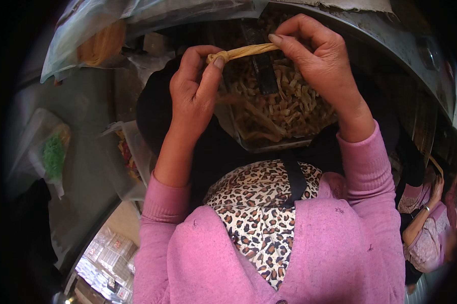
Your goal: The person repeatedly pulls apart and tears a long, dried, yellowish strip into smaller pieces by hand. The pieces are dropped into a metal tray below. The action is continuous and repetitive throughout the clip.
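Observation:
A twisted yellowish strip (251, 51) with a knot or coil at one end is stretched between my two hands. My left hand (196, 81) pinches the knotted end between thumb and fingers. The plain end is pinched by my right hand (317, 53). Below them, a clear plastic tub (278, 146) holds many small tan pieces (297, 102), which look like short strips or knots. Longer loose strips (260, 119) lie over the tub's left part, and a dark flat bar (265, 72) lies above the pieces. The material of the strip cannot be told.
A clear bin (131, 182) with coloured items stands at the left. Further left lies a plastic bag (42, 152) with green stringy material. Translucent plastic sheeting (152, 11) hangs at the upper left, and a curved-looking metal edge (414, 45) runs at the upper right. Another person (426, 235) sits at the right.

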Available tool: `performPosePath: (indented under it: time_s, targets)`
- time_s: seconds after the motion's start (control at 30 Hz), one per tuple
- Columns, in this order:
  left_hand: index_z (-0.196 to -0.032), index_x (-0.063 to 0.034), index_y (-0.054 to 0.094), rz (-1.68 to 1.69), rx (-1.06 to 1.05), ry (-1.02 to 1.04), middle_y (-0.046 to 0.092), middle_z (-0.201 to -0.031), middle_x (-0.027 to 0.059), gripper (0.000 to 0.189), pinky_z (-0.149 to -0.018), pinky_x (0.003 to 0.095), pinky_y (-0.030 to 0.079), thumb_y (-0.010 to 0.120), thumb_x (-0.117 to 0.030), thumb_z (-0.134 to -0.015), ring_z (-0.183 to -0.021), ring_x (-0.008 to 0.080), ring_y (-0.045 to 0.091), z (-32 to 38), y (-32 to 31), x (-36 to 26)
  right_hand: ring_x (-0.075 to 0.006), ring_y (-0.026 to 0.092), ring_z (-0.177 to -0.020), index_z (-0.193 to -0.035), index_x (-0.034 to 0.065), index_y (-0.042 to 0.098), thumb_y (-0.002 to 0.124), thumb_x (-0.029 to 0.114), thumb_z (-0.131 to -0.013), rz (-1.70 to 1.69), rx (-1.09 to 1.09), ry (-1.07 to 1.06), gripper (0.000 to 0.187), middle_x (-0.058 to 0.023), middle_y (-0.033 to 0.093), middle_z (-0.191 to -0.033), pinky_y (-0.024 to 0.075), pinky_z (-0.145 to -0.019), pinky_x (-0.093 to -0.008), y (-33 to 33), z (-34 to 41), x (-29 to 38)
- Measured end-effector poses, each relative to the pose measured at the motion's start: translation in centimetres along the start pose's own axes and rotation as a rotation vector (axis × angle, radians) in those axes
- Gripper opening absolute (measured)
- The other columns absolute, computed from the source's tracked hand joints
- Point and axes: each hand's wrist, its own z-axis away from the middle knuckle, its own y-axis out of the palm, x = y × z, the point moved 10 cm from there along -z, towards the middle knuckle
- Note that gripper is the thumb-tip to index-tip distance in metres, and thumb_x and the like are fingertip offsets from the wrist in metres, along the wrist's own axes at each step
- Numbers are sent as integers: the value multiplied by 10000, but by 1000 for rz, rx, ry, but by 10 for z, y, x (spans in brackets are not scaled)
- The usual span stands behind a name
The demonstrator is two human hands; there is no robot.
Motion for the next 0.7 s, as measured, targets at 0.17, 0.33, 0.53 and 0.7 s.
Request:
performPosePath:
  time_s: [0.17, 0.33, 0.53, 0.7]
  targets:
    - [-1058, -29, 607, -30, 74, -127, 547, -794, -35, 124, -566, 178, 320, 579, -127, -987, -654, 14, 428, 26, 7, 22, -85, 576, -676, -873, 21, 665, 703, 80, -888, 81, -61, 149, 72, -23, 647, -743, 456, -611, -230, -3, 31, -35]
    - [-1156, 11, 604, 153, 191, -242, 603, -853, 37, 230, -635, 234, 456, 597, 15, -926, -696, 69, 540, 65, 31, 0, -303, 649, -937, -958, 46, 683, 698, 37, -833, 530, -223, -321, 126, -109, 690, -1015, 510, -800, -386, -25, 62, 5]
    - [-1132, 5, 519, -3, 481, 126, 637, -790, 140, 383, -654, 341, 526, 627, 90, -775, -741, 257, 675, 88, 93, -49, -254, 699, -655, -921, 64, 721, 695, 185, -877, 365, -146, -307, 132, -96, 707, -768, 543, -626, -351, 12, 94, 54]
    - [-1342, -42, 501, -51, 542, 39, 636, -853, 26, 612, -679, 243, 517, 682, 115, -779, -792, 65, 622, 99, 98, -46, -296, 683, -620, -886, 45, 701, 679, 251, -896, 362, -35, 110, 208, -152, 666, -705, 529, -566, -377, -32, 101, -21]
